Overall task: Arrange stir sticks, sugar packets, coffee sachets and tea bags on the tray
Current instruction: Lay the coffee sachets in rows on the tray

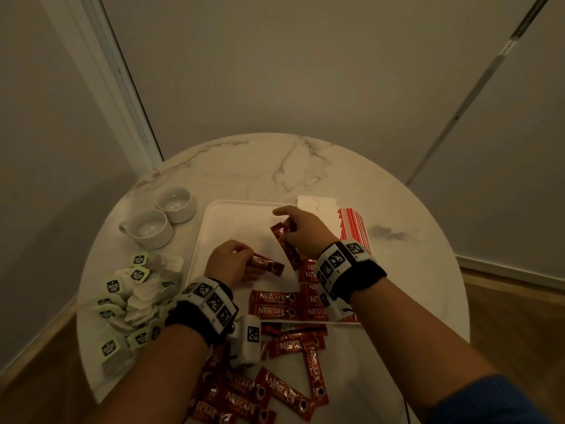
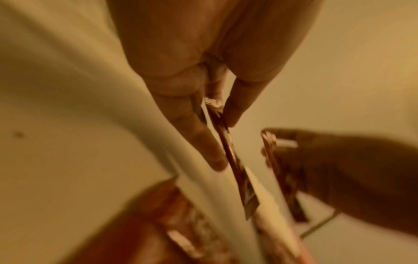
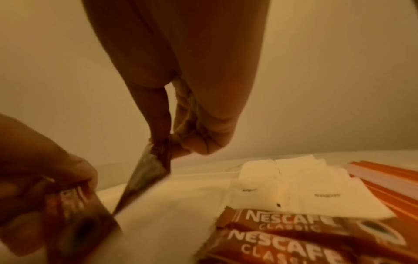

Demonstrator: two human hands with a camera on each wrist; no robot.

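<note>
Round marble bench (image 1: 305,166) — bears white tray (image 1: 232,215), two white cups (image 1: 149,229), tea bag heap (image 1: 134,304) at left, loose Nescafé sachets (image 1: 266,390) near edge. On tray: sachet row (image 1: 275,304), sugar packets (image 3: 294,180), striped stir sticks (image 1: 354,228). Left hand (image 1: 227,264) pinches one sachet (image 1: 266,264); right hand (image 1: 302,231) pinches another (image 1: 286,246) — both over tray.

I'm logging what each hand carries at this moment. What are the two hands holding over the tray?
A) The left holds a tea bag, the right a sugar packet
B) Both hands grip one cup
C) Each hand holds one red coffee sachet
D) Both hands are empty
C: in the head view the left hand pinches one red coffee sachet and the right hand pinches another sachet above the white tray.
</note>
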